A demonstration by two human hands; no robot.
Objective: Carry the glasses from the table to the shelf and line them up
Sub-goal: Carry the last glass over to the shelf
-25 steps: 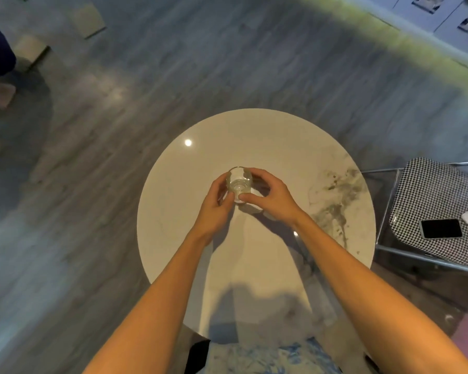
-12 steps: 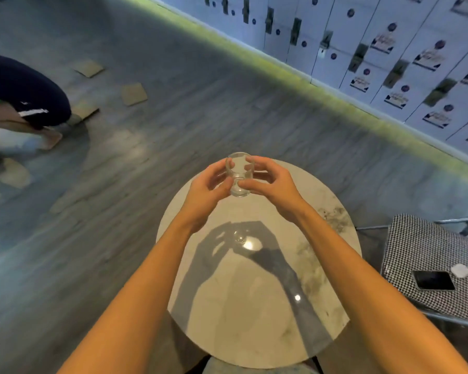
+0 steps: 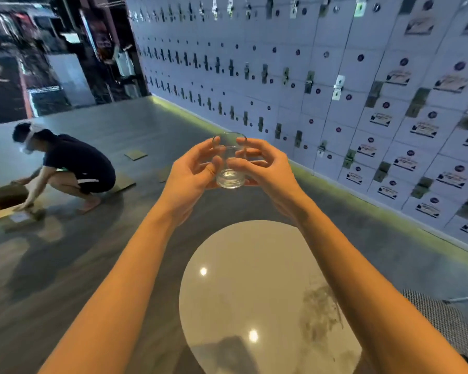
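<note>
Apparently upright, glass (image 3: 229, 161) between both hands' grip

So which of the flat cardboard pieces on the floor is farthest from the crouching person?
The small square cardboard piece lying alone towards the locker wall, beyond the crouching person. The other pieces lie close around that person's feet and hands.

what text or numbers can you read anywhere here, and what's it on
None can be read.
Locker wall: door stickers and round badges carry print, too small and blurred to read.
Dark signage far left: blurred, unreadable.
Glass, held by left hand and right hand: no marking.
Round table: no text.
</note>
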